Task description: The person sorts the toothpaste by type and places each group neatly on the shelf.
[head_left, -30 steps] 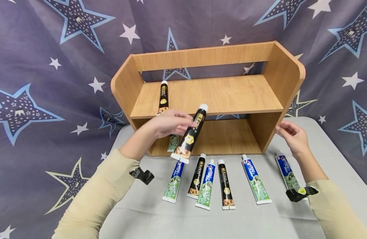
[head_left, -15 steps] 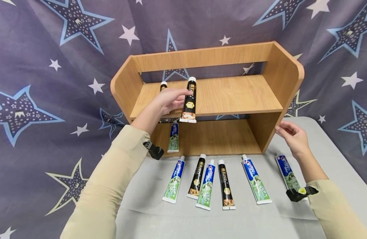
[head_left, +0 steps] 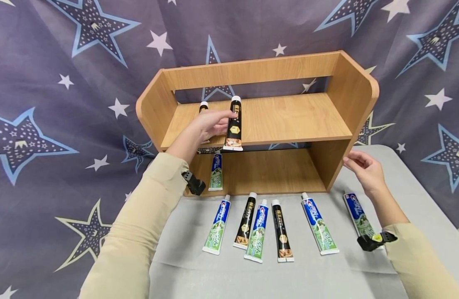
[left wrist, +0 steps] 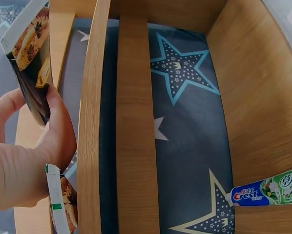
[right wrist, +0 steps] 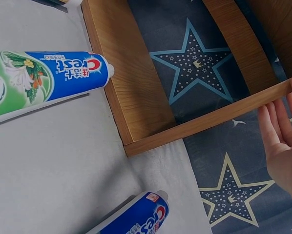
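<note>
A two-tier wooden shelf (head_left: 296, 118) stands on the table. At its upper tier my left hand (head_left: 210, 124) holds a black toothpaste tube (head_left: 234, 126) between thumb and fingers, white cap up and tilted back; the left wrist view shows the thumb and fingers on either side of that tube (left wrist: 32, 58). Just left of the hand, a second black toothpaste tube (head_left: 203, 106) on the upper tier is mostly hidden. My right hand (head_left: 365, 172) grips the front edge of the shelf's right side panel, fingers on the outer face (right wrist: 278, 122).
On the lower tier a blue-green Crest tube (head_left: 216, 172) leans at the left. In front lie more Crest tubes (head_left: 320, 226) and black tubes (head_left: 283, 232) on the grey tabletop (head_left: 214, 278). One Crest tube (head_left: 358, 214) lies beside the right forearm. A starry curtain (head_left: 102, 174) hangs behind.
My left hand has lifted the black tube from in front of the lower tier up to the upper tier, turning it more upright. My right hand stays at the side panel.
</note>
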The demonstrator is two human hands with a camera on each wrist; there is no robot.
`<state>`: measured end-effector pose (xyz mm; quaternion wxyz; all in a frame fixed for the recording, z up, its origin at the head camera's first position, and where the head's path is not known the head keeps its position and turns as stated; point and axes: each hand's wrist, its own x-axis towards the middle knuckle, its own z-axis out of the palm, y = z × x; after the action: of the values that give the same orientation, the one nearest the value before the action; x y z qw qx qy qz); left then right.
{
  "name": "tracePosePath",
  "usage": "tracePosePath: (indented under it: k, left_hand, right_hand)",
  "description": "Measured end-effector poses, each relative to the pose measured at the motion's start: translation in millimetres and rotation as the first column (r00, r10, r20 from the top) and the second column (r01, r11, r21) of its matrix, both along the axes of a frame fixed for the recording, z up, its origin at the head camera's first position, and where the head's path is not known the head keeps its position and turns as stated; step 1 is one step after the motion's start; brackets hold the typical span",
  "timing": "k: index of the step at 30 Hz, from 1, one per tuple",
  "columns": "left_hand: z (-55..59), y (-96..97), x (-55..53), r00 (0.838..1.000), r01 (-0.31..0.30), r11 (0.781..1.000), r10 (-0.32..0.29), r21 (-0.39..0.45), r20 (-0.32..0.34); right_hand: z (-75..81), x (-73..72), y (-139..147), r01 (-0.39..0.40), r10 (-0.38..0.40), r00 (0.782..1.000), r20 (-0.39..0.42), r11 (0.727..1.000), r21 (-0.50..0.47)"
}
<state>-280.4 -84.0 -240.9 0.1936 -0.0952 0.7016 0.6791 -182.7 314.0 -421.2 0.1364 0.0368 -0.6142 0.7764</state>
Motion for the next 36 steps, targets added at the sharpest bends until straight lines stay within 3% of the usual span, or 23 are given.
tracePosePath:
  k: [6, 24, 36]
  left_hand:
    - [1.1, -0.3, 0.1, 1.000, 0.017, 1.000, -0.017, -0.002, 0.004]
    - [1.2, -10.3, -1.2, 0.999, 0.035, 0.998, -0.035, -0.059, -0.006]
    - [4.0, -2.5, -17.8, 1.000, -0.005, 0.988, 0.009, -0.151, 0.030]
  right_hand:
    - [-1.2, 0.3, -1, -0.003, 0.003, 1.000, -0.013, 1.000, -0.023]
    - [-0.3, 0.3, 1, 0.016, -0.017, 1.000, 0.026, 0.999, 0.032]
    - [-1.1, 0.4, 1, 0.006, -0.006, 1.000, 0.000, 1.000, 0.006]
